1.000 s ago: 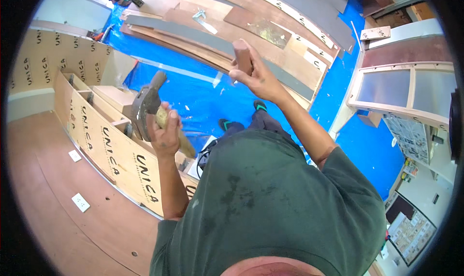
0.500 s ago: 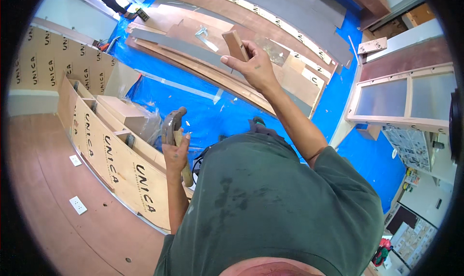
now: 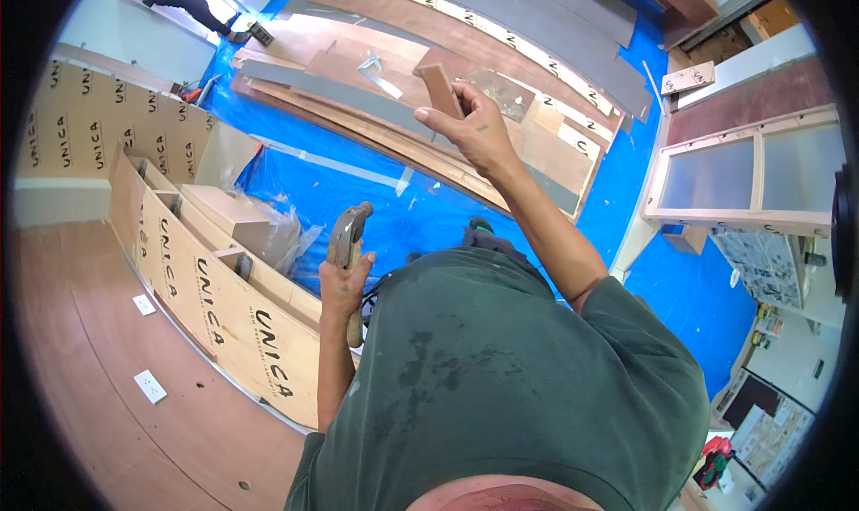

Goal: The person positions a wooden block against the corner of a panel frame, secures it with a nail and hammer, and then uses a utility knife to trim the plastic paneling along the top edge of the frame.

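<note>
So, far left there's a brown panel [image 3: 89, 314] with a couple of white power outlets [image 3: 150, 387] on it, and behind it stands a tan board [image 3: 72, 131] covered in black lettering. Next comes a long, curved plywood frame [image 3: 201, 287], open on top with little dividers inside, and a tan box [image 3: 225, 214] sits against its far side with clear plastic wrap [image 3: 284, 242] bunched next to it. Another person's leg [image 3: 192, 3] shows up top, foot near a dark canister [image 3: 260, 33] at the edge of the boards.

My left hand [image 3: 342, 289] is wrapped round a claw hammer [image 3: 344, 234] — gripping high on the handle, dark head up, tail end hanging beside my green shirt [image 3: 501, 359]. Under all that is blue plastic sheeting [image 3: 358, 193] with a strip of tape across it.

Past that, a silvery metal bracket [image 3: 380, 74] lies on the stacked boards [image 3: 313, 63]. In front of the stack, my right hand [image 3: 479, 128] has a brown wooden block [image 3: 440, 90] pinched between thumb and fingers — held up and tilted, top end leaning left. Over on the right there's a pale wooden frame [image 3: 757, 173] with two frosted panes.
</note>
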`<state>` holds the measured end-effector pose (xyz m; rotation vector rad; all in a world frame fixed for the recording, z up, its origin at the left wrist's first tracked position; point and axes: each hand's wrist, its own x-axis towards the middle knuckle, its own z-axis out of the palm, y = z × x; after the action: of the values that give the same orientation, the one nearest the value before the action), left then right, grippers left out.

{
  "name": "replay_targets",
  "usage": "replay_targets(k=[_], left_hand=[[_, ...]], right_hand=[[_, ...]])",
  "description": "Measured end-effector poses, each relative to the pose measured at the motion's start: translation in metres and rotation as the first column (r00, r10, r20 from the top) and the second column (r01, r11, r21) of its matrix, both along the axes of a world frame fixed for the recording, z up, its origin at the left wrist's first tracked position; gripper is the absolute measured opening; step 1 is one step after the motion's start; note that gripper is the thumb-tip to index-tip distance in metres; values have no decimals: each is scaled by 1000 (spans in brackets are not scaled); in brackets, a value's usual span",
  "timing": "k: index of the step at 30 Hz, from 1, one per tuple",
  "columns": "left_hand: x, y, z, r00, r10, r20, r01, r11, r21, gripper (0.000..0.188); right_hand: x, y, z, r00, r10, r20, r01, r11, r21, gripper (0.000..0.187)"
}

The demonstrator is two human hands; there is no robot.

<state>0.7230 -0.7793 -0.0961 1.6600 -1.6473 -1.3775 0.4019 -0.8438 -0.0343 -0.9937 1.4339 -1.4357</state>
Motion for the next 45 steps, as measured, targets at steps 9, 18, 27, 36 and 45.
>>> replay_targets(k=[9,18,27,36,45], left_hand=[[56,34,-33,825,452,339,-347,879,-328,38],[179,183,-92,309,674,671,-680,650,-339,41],[239,261,-145,145,691,708,-725,561,-399,51],[258,173,-82,354,530,771,-456,817,-352,34],[-131,5,-15,843,-260,-471,286,958,-17,47]], right_hand=[[8,-1,-102,930,220,295,-294,927,234,56],[90,27,-174,728,256,636,-607,672,424,42],[158,21,-157,754,228,616,-563,708,427,41],[123,53,-137,693,170,700,-562,737,377,39],[-9,146,-94,849,162,503,-235,968,85,41]])
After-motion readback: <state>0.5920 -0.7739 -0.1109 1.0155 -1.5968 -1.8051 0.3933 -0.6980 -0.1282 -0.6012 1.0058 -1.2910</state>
